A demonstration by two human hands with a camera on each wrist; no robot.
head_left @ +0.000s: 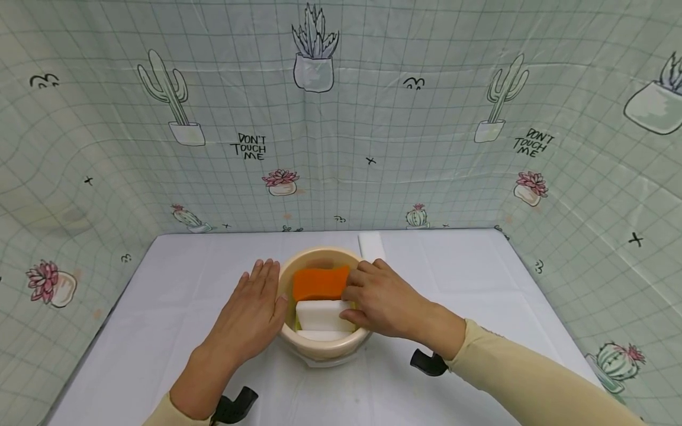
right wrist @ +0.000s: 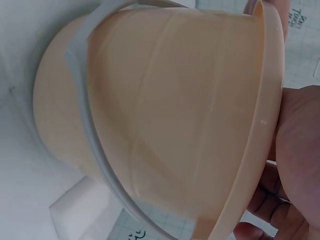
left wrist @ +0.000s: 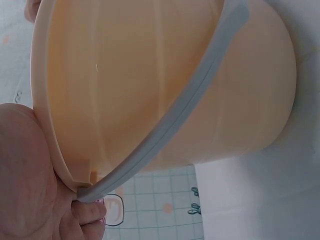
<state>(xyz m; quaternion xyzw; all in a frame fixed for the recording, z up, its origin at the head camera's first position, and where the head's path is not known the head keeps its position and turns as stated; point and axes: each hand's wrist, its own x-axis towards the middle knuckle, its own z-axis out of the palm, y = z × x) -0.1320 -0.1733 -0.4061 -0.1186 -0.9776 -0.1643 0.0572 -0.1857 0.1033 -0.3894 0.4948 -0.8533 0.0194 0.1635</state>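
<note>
A cream bucket [head_left: 319, 353] stands on the table, its grey handle [left wrist: 172, 117] hanging down the near side. Inside are an orange sponge [head_left: 319, 284], a white sponge block [head_left: 322, 315] in front of it, and another white block [head_left: 325, 335] nearer the rim. My left hand [head_left: 250, 319] lies with straight fingers along the bucket's left rim, thumb at the edge. My right hand [head_left: 380, 299] reaches over the right rim; its thumb and index finger pinch the right end of the white sponge block. The other fingers bend beside the rim in the right wrist view.
Behind the bucket, a flat white strip [head_left: 371, 244] lies on the white-covered table [head_left: 447, 272]. A patterned curtain [head_left: 341, 118] surrounds the table's back and sides. Yellow-green edges show beside the white block inside the bucket.
</note>
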